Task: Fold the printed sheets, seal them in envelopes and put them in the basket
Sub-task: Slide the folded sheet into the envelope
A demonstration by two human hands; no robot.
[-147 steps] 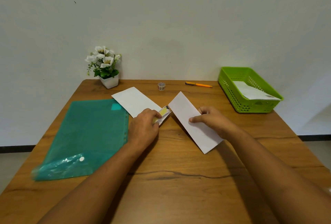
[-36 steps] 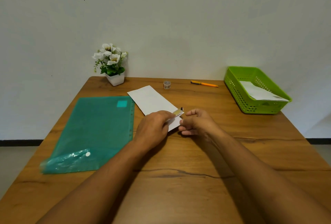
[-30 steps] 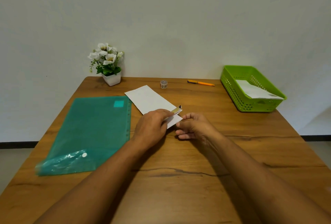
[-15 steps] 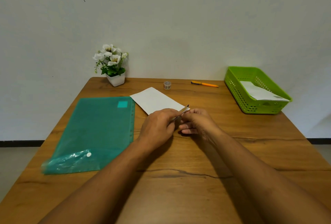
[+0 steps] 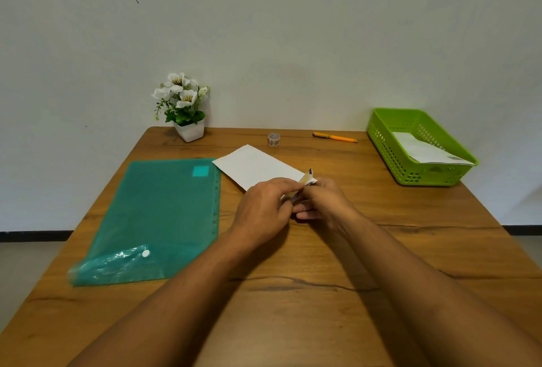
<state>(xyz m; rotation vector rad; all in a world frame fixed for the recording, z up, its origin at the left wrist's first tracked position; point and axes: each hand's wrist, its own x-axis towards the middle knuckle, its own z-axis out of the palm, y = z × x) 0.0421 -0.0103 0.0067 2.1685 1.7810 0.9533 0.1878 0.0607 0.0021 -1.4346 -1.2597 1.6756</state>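
A white envelope [image 5: 255, 167] lies slantwise on the wooden table [image 5: 293, 302], just right of a green plastic folder [image 5: 164, 214]. Its near-right end has a raised flap [image 5: 307, 176] with a yellowish inner strip. My left hand [image 5: 264, 208] pinches that flap between thumb and forefinger. My right hand [image 5: 324, 205] is curled against the same end, fingertips on the flap's edge. No loose folded sheet is in sight. The green basket [image 5: 388, 155] stands at the far right with a white envelope [image 5: 425, 151] inside.
A small pot of white flowers [image 5: 184, 108] stands at the back left by the wall. A little round jar [image 5: 273, 139] and an orange pen [image 5: 335, 137] lie along the back edge. Bare wood lies between my arms and the table's front.
The folded sheet my right hand held beside the envelope is no longer visible. My right hand has come in to meet the left at the envelope's flap, which now stands higher.
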